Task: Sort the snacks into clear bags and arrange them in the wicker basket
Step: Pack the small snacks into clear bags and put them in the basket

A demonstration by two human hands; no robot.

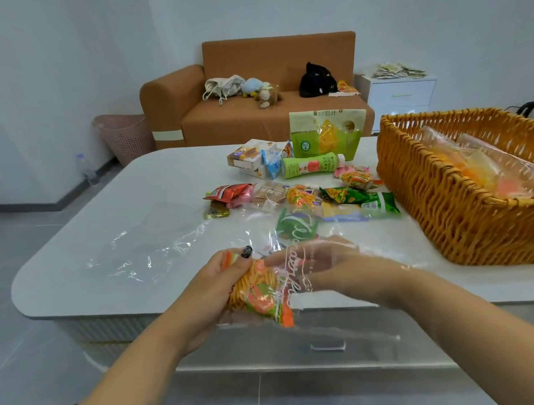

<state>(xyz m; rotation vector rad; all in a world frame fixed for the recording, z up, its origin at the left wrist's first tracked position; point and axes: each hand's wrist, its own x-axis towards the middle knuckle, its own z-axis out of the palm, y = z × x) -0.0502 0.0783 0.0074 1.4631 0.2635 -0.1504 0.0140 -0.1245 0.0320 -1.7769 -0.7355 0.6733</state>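
Head view of a snack-sorting task at a white table (72, 277), read from left to right. At far left a pink laundry basket (126, 135) stands on the floor beside an orange sofa (251, 106). On the table's left half lies a flat clear bag (140, 245), holding nothing. At the near edge the left hand (216, 287) grips an orange-and-green snack packet (257, 292), fingers curled round its left side and thumb across its top; the packet lies partly inside a second clear bag with white lettering (293, 284). The right hand (326, 266), seen through the film of this lettered bag, is inside or behind it with fingers bent around the plastic, grasping the bag at its mouth; which fingers pinch the film cannot be told. Beyond the hands a loose row of small snack packets (301, 199) lies across the middle of the table, touching one another, with a green packet (296, 224) nearest the hands. Further back are small boxes (250, 157), a green bottle lying on its side (312, 165) and an upright green-and-yellow pouch (327, 134). At right the wicker basket (453, 205) rests on the table, just beside the snack row, and contains a filled clear bag of orange and yellow items (482, 167)
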